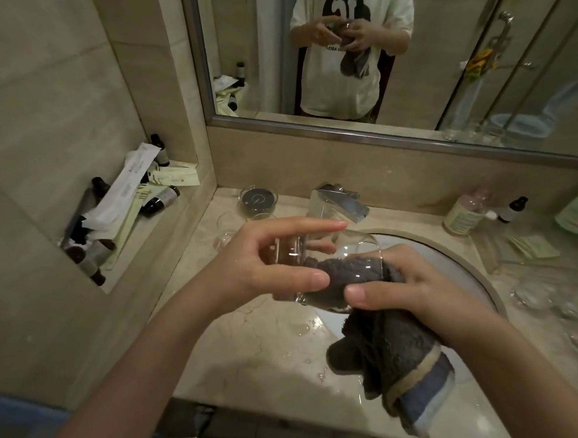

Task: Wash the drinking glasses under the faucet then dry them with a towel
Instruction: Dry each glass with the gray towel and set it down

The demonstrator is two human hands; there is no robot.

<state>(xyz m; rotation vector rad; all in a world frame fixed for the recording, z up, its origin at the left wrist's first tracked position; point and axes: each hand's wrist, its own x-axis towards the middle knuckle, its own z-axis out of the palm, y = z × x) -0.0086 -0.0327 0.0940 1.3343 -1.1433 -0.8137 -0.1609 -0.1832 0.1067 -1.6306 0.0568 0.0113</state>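
A clear drinking glass (322, 268) lies on its side in mid-air above the near-left edge of the sink basin (455, 265), held between a person's two hands. The left hand (267, 268) grips its base end, thumb underneath and fingers stretched across the top. The right hand (408, 285) holds a dark grey towel (392, 351) at the glass's mouth, thumb curled against the rim; part of the towel is stuffed inside the glass, and the rest hangs down over the marble counter (256, 364), showing a beige and blue border at its end. Water drops lie on the counter beside the basin. Behind the hands stands a chrome faucet (343, 203), partly hidden by the glass and fingers. To its left sit more clear glassware pieces (258, 200). A wall niche (119, 210) at left holds small dark bottles and paper packets. On the right of the counter are a clear plastic bottle (465, 211), a small dark pump bottle (512, 208) and further glasses (560, 306), blurred. The mirror (406, 56) above reflects the person's torso and hands.
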